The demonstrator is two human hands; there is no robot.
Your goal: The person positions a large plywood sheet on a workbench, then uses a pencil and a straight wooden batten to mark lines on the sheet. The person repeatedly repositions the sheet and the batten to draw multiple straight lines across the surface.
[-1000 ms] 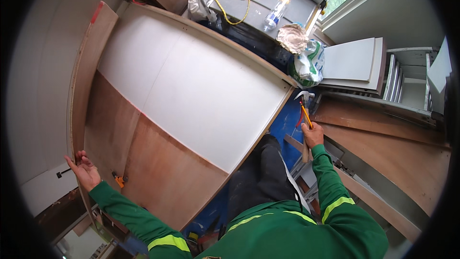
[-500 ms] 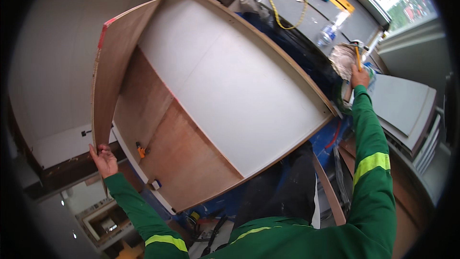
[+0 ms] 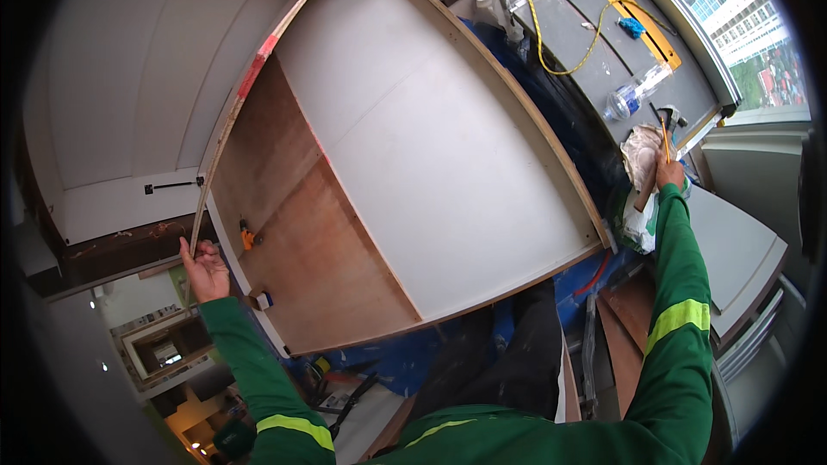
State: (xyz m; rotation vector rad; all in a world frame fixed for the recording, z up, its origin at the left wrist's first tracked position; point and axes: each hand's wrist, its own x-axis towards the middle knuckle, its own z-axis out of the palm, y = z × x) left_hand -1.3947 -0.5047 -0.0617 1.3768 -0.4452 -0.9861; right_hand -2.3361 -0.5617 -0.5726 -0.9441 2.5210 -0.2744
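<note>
My left hand (image 3: 203, 269) grips the lower edge of a thin upright plywood side panel (image 3: 226, 133) with red tape along its edge. That panel is one side of a big open cabinet box (image 3: 431, 164), white inside at the back and brown wood on the near part. My right hand (image 3: 668, 174) is stretched far out to the right and holds a thin orange pencil (image 3: 664, 139) pointing up, over a crumpled white cloth (image 3: 639, 155) next to a grey saw table (image 3: 594, 30). Both sleeves are green with yellow-grey reflective bands.
On the saw table lie a yellow cord (image 3: 564, 47), a clear plastic bottle (image 3: 633, 96) and a blue rag (image 3: 631, 27). Grey flat panels (image 3: 741, 250) are stacked at right. A small orange clamp (image 3: 247, 237) sits inside the cabinet. Blue sheeting (image 3: 396, 362) covers the floor below.
The view has swung left and up. My right hand with the pencil has reached further out toward the cloth by the saw table. My left hand stays on the side panel's edge.
</note>
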